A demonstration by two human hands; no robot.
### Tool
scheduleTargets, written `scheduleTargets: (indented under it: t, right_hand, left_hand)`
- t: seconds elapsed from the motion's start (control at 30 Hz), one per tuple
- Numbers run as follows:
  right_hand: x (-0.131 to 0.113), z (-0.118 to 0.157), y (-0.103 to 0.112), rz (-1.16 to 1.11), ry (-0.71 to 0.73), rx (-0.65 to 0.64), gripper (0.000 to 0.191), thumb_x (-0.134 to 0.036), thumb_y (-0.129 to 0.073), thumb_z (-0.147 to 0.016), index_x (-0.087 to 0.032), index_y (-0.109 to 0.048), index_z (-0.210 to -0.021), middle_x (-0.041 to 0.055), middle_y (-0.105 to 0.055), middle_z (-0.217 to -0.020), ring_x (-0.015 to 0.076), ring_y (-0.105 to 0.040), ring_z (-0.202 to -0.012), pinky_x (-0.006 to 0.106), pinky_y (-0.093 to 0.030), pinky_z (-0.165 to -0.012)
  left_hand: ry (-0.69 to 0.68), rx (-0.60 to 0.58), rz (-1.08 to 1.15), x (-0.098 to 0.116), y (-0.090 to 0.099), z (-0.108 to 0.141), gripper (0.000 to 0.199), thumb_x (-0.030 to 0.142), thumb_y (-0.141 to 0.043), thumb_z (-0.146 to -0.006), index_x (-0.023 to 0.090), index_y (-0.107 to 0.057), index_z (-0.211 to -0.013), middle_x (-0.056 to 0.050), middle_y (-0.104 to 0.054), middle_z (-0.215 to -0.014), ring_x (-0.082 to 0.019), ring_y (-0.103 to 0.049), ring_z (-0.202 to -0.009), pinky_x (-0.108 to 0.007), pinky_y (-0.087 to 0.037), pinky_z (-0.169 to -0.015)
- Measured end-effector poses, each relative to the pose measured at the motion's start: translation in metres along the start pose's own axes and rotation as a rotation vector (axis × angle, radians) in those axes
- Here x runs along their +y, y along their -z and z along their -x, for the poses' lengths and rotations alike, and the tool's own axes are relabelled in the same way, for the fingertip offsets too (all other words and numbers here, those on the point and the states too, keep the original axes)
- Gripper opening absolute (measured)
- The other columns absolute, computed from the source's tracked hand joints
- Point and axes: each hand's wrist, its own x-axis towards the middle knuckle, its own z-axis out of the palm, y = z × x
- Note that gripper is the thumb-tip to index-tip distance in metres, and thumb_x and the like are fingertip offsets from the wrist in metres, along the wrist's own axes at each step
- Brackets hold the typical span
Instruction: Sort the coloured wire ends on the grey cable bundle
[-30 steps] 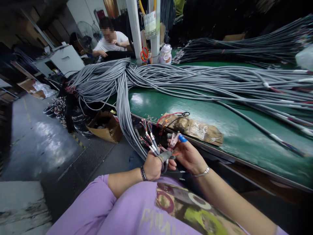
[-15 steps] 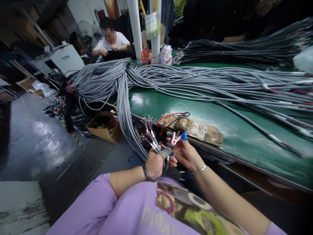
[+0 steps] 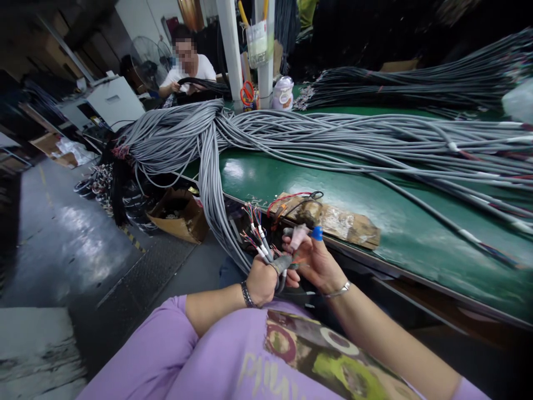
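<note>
Left hand (image 3: 262, 280) is grasping a bunch of grey cables (image 3: 265, 244), looks like four white-banded ends are poking up at its 12 o'clock. Right hand (image 3: 318, 266) is gripping one blurry pink thing (image 3: 298, 237) at its 11 o'clock. One wooden board (image 3: 353, 225) is lying on the desk (image 3: 258, 172), at the right hand's 1 o'clock.

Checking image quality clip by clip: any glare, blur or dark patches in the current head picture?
Head view: glare on the green tabletop and the grey floor; the pink clip-like piece by the right hand looks blurred; the top right background falls nearly black.
</note>
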Motion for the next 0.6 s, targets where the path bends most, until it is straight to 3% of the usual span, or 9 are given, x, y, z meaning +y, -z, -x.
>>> scheduleTargets:
  t: [0.1,0.23,0.4,0.6]
  right_hand:
    - [-0.011,0.008,0.010,0.080,-0.129,-0.100,0.057,-0.075,-0.057,-0.072,-0.019,-0.067,-0.080,0.0041,-0.066,-0.074,0.0150,-0.059,-0.061,0.028,-0.049,-0.059]
    - [-0.030,0.017,0.019,0.371,-0.275,-0.245,0.054,-0.069,-0.069,-0.066,-0.015,-0.065,-0.071,0.0044,-0.064,-0.067,0.0147,-0.058,-0.061,0.027,-0.047,-0.060]
    - [-0.045,0.020,0.007,0.655,-0.244,-0.254,0.038,-0.048,-0.079,-0.065,-0.015,-0.061,-0.063,-0.0008,-0.058,-0.059,0.0108,-0.051,-0.056,0.026,-0.042,-0.058]
    - [-0.043,0.022,-0.010,0.812,-0.275,-0.390,0.042,-0.055,-0.071,-0.070,-0.014,-0.065,-0.074,0.0007,-0.063,-0.064,0.0120,-0.051,-0.056,0.026,-0.041,-0.056]
  left_hand:
    - [-0.002,-0.018,-0.037,-0.003,0.007,0.003,0.050,0.057,-0.076,-0.057,0.013,-0.055,-0.069,-0.002,-0.061,-0.049,-0.013,-0.055,-0.038,-0.023,-0.046,-0.041]
    - [-0.028,-0.076,-0.106,-0.009,0.016,0.005,0.052,0.060,-0.075,-0.060,0.012,-0.056,-0.068,-0.004,-0.063,-0.053,-0.013,-0.058,-0.041,-0.024,-0.048,-0.044]
    - [-0.012,-0.139,-0.200,-0.010,0.018,0.007,0.055,0.063,-0.075,-0.058,0.013,-0.057,-0.070,-0.004,-0.064,-0.055,-0.014,-0.060,-0.045,-0.026,-0.050,-0.048]
    - [0.146,-0.363,-0.409,0.004,0.017,0.010,0.050,0.057,-0.078,-0.056,0.011,-0.060,-0.057,-0.007,-0.062,-0.052,-0.014,-0.059,-0.046,-0.026,-0.049,-0.051]
